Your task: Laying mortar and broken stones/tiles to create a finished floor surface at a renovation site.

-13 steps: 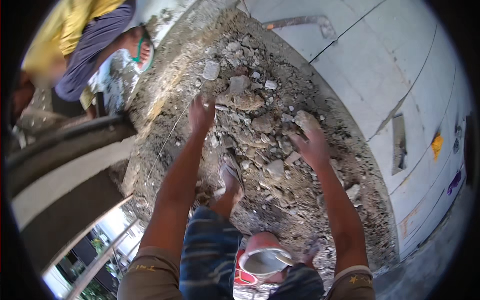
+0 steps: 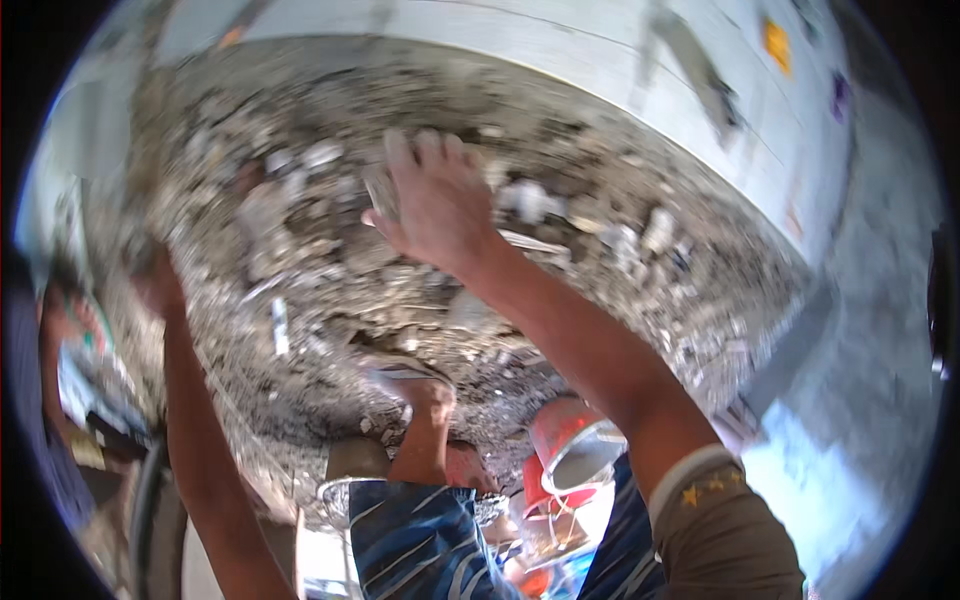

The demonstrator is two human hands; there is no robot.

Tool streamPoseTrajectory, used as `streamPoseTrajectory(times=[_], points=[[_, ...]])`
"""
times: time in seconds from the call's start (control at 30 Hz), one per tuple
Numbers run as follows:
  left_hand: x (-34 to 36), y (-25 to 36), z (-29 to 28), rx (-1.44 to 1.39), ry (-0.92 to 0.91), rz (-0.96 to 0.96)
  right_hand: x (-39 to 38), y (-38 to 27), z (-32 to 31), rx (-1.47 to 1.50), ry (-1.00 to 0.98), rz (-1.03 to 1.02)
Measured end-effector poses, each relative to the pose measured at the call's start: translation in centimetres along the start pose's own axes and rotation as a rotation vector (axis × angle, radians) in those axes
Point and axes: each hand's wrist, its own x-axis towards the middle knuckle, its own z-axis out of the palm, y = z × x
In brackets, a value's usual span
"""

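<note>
Over rubble heap [image 2: 330, 300], right hand [image 2: 440, 205] lifts grey chunk [image 2: 378, 190], fingers curled round it. Left hand [image 2: 160, 285] blurred, grip unclear. Step: clearing debris; next likely needs drop toward red bucket [image 2: 575, 445].

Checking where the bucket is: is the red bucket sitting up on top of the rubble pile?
No, the red bucket is down beside the person's legs, below the rubble pile.
</note>
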Motion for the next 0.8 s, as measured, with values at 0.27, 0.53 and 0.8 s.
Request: streamPoseTrajectory(times=[0.27,0.53,0.8], points=[[-4.9,0.5,-9.9,0.084,-0.257,0.154,5.1,5.0,1.8,-0.079,-0.219,-0.096],[-17.2,11.2,-3.9,-0.259,-0.324,-0.077,-2.2,13.9,-1.4,0.551,-0.286,0.160],[-43.7,39.3,-6.2,-0.828,-0.933,-0.255,-30.5,28.5,-1.4,1.400,-0.125,0.672]])
